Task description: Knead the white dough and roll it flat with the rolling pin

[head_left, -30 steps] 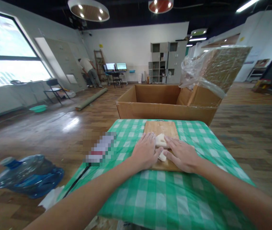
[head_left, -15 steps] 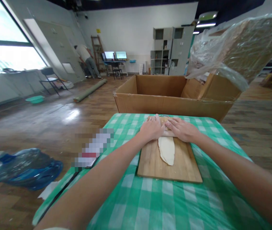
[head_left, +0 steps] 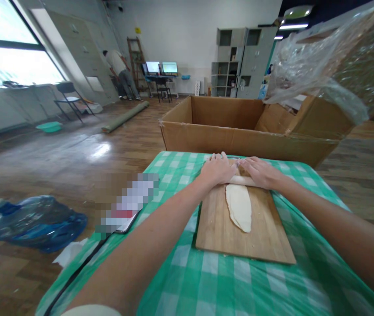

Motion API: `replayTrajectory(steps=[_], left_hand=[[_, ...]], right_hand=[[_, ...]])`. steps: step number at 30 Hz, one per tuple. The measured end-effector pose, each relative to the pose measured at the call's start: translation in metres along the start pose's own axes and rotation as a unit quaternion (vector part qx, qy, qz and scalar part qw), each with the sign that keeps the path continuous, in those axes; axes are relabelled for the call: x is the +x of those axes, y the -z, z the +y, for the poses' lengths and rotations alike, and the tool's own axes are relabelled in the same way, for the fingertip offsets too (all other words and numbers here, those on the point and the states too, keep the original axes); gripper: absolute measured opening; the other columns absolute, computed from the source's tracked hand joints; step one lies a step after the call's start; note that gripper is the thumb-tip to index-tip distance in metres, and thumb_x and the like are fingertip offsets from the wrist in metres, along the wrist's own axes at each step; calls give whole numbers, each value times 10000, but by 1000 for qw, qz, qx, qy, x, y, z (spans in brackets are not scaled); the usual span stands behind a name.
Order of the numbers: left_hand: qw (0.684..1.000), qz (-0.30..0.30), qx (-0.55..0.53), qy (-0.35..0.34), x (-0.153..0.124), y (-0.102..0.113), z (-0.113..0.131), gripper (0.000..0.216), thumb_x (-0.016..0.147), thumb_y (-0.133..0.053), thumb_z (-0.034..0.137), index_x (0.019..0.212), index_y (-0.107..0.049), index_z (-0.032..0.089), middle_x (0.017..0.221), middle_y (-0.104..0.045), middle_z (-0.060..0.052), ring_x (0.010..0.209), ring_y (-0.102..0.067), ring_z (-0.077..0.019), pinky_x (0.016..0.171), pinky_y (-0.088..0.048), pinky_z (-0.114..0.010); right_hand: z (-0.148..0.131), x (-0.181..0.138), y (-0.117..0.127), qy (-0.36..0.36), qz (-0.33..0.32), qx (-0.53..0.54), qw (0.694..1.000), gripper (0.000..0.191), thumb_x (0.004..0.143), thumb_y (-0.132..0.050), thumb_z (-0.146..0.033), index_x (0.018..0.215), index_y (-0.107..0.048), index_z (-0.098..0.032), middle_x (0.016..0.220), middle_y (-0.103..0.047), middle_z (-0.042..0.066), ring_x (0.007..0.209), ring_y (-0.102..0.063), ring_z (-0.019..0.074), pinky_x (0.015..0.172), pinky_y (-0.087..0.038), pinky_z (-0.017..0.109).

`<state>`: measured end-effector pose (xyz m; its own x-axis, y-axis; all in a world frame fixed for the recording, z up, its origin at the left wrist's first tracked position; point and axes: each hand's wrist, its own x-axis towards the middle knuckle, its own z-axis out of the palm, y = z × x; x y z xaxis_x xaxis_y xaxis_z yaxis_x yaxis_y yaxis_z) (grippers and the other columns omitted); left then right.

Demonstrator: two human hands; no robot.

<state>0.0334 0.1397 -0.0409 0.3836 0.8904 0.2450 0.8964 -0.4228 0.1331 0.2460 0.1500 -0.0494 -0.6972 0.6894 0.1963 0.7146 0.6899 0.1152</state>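
A wooden cutting board (head_left: 213, 228) lies on the table, with a long, flat oval of pale dough (head_left: 239, 210) on it. Across the dough's far end rests a light rolling pin (head_left: 241, 180). My left hand (head_left: 218, 168) is laid over the pin's left part, fingers pointing forward. On its right part, my right hand (head_left: 261, 172) presses down in the same way. Between the two hands a short stretch of the pin shows; its ends are hidden under the palms.
A green checked cloth (head_left: 187, 281) covers the table. At the left edge lies a blurred phone-like slab (head_left: 131, 204) with a black cable. A big cardboard box (head_left: 220, 137) stands beyond the table. A water jug (head_left: 35, 224) lies on the floor at left; a person (head_left: 121, 72) bends far behind.
The view has shifted, so the board and hands appear farther right. Both hands stay on the rolling pin at the dough's far end, and the dough looks much the same.
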Motion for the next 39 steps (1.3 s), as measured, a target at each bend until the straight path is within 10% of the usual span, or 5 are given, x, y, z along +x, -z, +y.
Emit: replayTrajectory(steps=[18,28,39], left_hand=[[999,37,32,-21,-81,27,28,504,1033,-262,475,1239,-580,142,1258,-629,-181,1219,-544,-317,1050,-375,-489],[993,82,56,-67,-134,33,41,670,1019,-258,539,1440,-445,53,1504,-485,-198,1452,-367,-309,1211,-206,-470],[996,48,60,-53,-115,37,42,576,1031,-256,477,1363,-505,78,1431,-542,-204,1359,-478,-299,1152,-317,-450]], right_hand=[[-91,-51,44,-169,3,8,986,853,1005,-127,-658,1453,-486,-28,1473,-520,225,1417,-427,338,1143,-338,480],[-142,-95,57,-133,59,39,989,829,994,-251,-660,1504,-416,-28,1534,-440,220,1416,-424,346,1154,-337,485],[-114,-78,53,-130,19,90,987,775,1038,-97,-586,1477,-481,-75,1515,-488,162,1419,-434,281,1180,-314,455]])
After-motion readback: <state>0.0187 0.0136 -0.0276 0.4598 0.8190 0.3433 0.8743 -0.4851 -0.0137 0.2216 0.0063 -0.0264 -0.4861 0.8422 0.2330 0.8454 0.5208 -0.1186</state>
